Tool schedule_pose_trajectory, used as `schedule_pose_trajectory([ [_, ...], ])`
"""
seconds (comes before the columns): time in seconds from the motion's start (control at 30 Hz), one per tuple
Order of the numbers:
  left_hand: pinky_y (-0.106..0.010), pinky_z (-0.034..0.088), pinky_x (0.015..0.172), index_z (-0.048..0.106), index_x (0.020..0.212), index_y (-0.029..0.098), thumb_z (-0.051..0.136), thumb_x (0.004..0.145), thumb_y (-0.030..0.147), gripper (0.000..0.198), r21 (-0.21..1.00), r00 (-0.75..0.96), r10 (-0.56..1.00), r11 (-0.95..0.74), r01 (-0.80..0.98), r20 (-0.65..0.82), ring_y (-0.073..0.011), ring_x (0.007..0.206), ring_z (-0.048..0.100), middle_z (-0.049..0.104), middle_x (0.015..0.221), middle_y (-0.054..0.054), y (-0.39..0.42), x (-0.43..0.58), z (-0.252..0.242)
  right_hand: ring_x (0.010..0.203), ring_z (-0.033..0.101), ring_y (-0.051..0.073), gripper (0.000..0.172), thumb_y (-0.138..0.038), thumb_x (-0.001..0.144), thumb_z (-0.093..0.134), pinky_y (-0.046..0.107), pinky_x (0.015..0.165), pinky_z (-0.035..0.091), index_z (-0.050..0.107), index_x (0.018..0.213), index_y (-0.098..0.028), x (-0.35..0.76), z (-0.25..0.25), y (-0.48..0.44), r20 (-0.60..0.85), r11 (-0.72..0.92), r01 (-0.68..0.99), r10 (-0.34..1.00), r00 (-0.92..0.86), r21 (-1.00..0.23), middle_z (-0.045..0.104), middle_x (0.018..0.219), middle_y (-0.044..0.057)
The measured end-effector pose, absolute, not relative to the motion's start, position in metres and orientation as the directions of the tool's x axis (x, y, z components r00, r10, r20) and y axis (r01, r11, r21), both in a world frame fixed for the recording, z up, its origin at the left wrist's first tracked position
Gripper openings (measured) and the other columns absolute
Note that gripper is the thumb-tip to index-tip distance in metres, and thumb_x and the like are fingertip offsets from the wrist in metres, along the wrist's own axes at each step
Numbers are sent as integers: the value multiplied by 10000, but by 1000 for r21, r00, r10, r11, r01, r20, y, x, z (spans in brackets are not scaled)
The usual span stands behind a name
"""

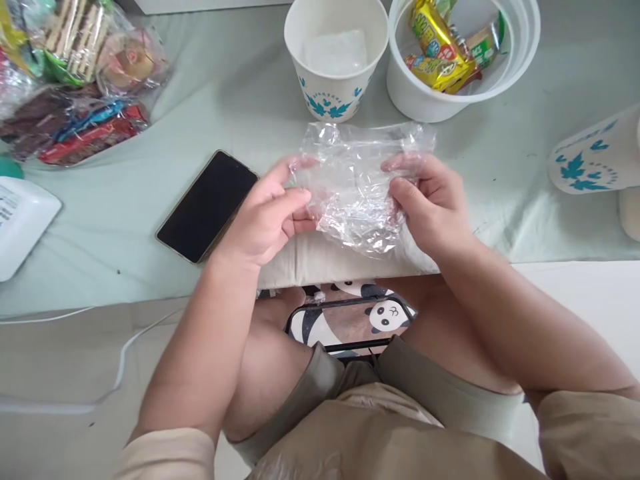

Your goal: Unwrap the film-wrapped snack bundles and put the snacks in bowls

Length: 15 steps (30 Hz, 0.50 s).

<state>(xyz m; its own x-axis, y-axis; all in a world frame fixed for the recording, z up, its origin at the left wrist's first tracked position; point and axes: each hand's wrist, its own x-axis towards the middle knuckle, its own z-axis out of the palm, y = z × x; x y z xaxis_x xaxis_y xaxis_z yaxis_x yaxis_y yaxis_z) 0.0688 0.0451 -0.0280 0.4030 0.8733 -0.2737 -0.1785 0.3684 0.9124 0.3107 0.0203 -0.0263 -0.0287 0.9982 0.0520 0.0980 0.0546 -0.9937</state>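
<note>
A clear, crinkled plastic bag [357, 190] is stretched between my two hands above the table's front edge. My left hand [275, 210] grips its left side, thumb on top and fingers partly behind the film. On the opposite side, my right hand [430, 200] pinches the bag between thumb and fingers. The bag looks see-through, with no contents that I can make out. Just beyond it stands a white paper cup [327, 87] with teal leaf prints and something whitish and translucent inside. A dark-screened phone [207, 207] lies left of my left hand.
A white plastic tub [420, 100] holding yellow-wrapped snacks stands at the back. Another leaf-print cup [595, 157] lies tilted at right. Bagged snacks [95, 127] sit at far left, above a white container [25, 223]. A white cable [123, 360] runs below the table edge.
</note>
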Motion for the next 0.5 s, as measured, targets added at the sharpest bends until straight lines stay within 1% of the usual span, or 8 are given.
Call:
schedule_pose_trajectory([
  [0.07, -326, 617, 715, 537, 1350, 349, 821, 810, 475, 623, 978, 245, 967, 120, -169, -77, -202, 932, 745, 747, 1198, -40, 47, 70, -39, 536, 513, 93, 228, -470, 952, 706, 253, 528, 473, 683, 1046, -264, 311, -26, 19, 78, 78, 164, 997, -6, -983, 536, 640, -39],
  [0.1, -343, 618, 809, 556, 1351, 347, 862, 755, 531, 694, 991, 176, 980, -74, -108, 93, -236, 1112, 712, 693, 1327, -54, 47, 71, -44, 532, 505, 93, 208, -454, 961, 698, 254, 526, 467, 682, 1048, -266, 311, -26, 18, 85, 83, 187, 996, 4, -979, 525, 629, -41],
  [0.17, -386, 574, 994, 668, 1248, 293, 908, 681, 574, 677, 911, 182, 907, -401, 97, 380, -294, 1360, 572, 588, 1471, -76, 46, 73, -47, 535, 501, 94, 178, -429, 979, 678, 257, 526, 459, 682, 1046, -265, 310, -26, 18, 86, 79, 224, 996, 21, -971, 520, 628, -40],
  [0.2, -411, 547, 1050, 722, 1147, 261, 898, 704, 554, 560, 844, 244, 859, -498, 201, 449, -308, 1390, 541, 580, 1471, -83, 45, 74, -47, 541, 505, 96, 167, -418, 984, 670, 259, 529, 458, 684, 1042, -262, 309, -27, 18, 86, 76, 242, 996, 31, -967, 521, 630, -38],
  [0.27, -447, 536, 1065, 763, 943, 233, 805, 838, 428, 226, 752, 347, 827, -552, 359, 442, -287, 1304, 601, 648, 1349, -79, 41, 76, -42, 550, 514, 100, 150, -396, 984, 668, 263, 540, 461, 693, 1028, -255, 309, -28, 19, 76, 60, 267, 996, 52, -962, 521, 625, -35],
  [0.3, -452, 546, 1044, 762, 875, 234, 752, 882, 368, 134, 729, 355, 829, -553, 403, 433, -267, 1224, 642, 685, 1259, -69, 40, 77, -39, 547, 513, 100, 143, -387, 980, 672, 263, 540, 460, 697, 1022, -253, 309, -29, 20, 64, 45, 266, 996, 63, -963, 520, 617, -36],
  [0.37, -450, 568, 990, 767, 831, 251, 699, 907, 306, 116, 718, 321, 834, -550, 426, 448, -237, 1083, 686, 723, 1112, -48, 39, 77, -35, 527, 498, 98, 142, -383, 972, 674, 259, 524, 445, 696, 1014, -250, 310, -33, 23, 30, 9, 226, 995, 91, -974, 515, 596, -41],
  [0.5, -358, 583, 746, 787, 829, 283, 762, 862, 268, 44, 718, 273, 774, -633, 292, 571, -173, 830, 697, 737, 904, -5, 39, 77, -34, 498, 458, 90, 158, -395, 979, 642, 243, 475, 378, 680, 1016, -247, 314, -41, 29, -27, -41, 109, 991, 133, -993, 506, 592, -46],
])
